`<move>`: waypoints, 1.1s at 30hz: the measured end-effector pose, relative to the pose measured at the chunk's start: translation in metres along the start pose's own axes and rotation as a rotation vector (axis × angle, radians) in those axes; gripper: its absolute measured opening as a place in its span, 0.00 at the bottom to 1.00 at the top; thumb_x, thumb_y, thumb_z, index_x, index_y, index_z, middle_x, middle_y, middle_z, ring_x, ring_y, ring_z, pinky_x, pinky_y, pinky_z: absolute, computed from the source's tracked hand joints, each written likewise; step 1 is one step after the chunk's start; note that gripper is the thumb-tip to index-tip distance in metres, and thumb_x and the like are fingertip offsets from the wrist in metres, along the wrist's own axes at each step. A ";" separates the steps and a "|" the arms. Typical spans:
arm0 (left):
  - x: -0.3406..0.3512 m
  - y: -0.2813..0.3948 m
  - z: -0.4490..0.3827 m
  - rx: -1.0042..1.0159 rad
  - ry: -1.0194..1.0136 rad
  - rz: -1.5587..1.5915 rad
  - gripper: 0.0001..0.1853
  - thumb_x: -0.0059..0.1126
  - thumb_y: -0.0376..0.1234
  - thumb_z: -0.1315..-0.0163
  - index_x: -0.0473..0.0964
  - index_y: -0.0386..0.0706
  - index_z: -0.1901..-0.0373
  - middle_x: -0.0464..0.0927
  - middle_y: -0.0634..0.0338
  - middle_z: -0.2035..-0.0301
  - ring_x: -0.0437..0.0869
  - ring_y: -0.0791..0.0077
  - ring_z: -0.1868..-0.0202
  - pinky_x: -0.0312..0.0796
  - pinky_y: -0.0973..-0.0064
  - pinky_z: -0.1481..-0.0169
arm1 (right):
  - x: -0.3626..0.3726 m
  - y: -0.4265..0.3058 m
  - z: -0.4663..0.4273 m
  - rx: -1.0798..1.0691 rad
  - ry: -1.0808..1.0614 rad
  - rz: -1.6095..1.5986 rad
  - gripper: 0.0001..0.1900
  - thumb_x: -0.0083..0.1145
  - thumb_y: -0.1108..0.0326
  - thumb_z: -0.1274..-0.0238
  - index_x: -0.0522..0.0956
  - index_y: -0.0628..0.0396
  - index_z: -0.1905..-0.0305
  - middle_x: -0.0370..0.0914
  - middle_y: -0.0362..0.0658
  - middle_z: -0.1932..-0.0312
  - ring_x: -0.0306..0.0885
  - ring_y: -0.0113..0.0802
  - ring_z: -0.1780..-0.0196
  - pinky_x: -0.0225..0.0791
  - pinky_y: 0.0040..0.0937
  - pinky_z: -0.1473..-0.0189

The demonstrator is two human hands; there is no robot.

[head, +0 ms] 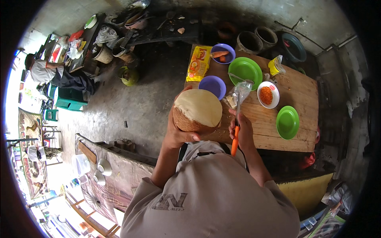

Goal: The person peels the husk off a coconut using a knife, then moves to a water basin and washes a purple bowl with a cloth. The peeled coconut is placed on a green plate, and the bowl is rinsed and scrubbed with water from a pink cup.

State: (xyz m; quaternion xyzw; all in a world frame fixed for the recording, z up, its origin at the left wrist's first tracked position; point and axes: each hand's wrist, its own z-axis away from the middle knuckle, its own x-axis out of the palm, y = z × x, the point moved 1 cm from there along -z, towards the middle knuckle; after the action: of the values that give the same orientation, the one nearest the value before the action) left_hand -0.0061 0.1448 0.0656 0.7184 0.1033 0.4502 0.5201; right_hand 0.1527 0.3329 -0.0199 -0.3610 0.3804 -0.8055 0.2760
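My left hand [178,131] grips a large round coconut [198,108] from its left side and below. The coconut has a smooth pale face on top and a brown fibrous side below. In my right hand [244,128] is a knife with an orange handle [235,141]. Its blade [238,104] points away from me, apart from the coconut. Just beyond the blade lies a clear plastic bag [241,91] with pale pieces at its near end. A purple bowl [212,87] sits behind the coconut, partly covered by it.
The wooden table [297,89] bears a green plate [245,71], a purple bowl [230,56] with carrot pieces, a white bowl [276,99] of orange-red bits, a green dish [287,122] and a yellow packet [198,64]. Another person [44,70] sits far left, by green stools [70,99].
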 end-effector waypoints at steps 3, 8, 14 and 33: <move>0.005 0.006 0.005 0.046 0.058 -0.073 0.79 0.97 0.40 0.71 0.50 0.33 0.16 0.72 0.49 0.31 0.77 0.59 0.29 0.70 0.59 0.23 | 0.015 -0.020 0.006 -0.111 -0.110 0.139 0.33 0.41 0.45 0.11 0.71 0.68 0.26 0.71 0.35 0.68 0.69 0.20 0.72 0.62 0.20 0.77; 0.006 0.008 0.011 0.155 0.138 -0.068 0.73 0.95 0.38 0.69 0.54 0.34 0.19 0.75 0.49 0.34 0.80 0.60 0.32 0.73 0.59 0.26 | 0.038 -0.052 0.024 -0.192 -0.278 0.364 0.35 0.44 0.43 0.12 0.71 0.67 0.25 0.70 0.34 0.68 0.68 0.18 0.71 0.61 0.19 0.74; 0.010 0.015 0.023 0.219 0.197 -0.300 0.67 0.94 0.33 0.67 0.56 0.36 0.23 0.76 0.50 0.37 0.83 0.60 0.36 0.77 0.61 0.29 | 0.066 -0.101 0.056 -0.423 -0.430 0.607 0.30 0.52 0.54 0.15 0.67 0.56 0.19 0.79 0.49 0.50 0.78 0.37 0.50 0.72 0.39 0.43; 0.008 0.024 0.027 0.295 0.110 -0.255 0.67 0.96 0.32 0.65 0.54 0.37 0.24 0.74 0.46 0.36 0.81 0.56 0.33 0.76 0.58 0.27 | 0.095 -0.135 0.076 -0.543 -0.577 0.914 0.29 0.58 0.70 0.21 0.70 0.49 0.19 0.84 0.50 0.52 0.83 0.42 0.56 0.74 0.34 0.48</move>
State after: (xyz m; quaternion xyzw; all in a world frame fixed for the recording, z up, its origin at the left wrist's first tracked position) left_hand 0.0112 0.1214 0.0888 0.7423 0.2865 0.3991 0.4557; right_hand 0.1339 0.3088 0.1593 -0.4224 0.5987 -0.3493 0.5841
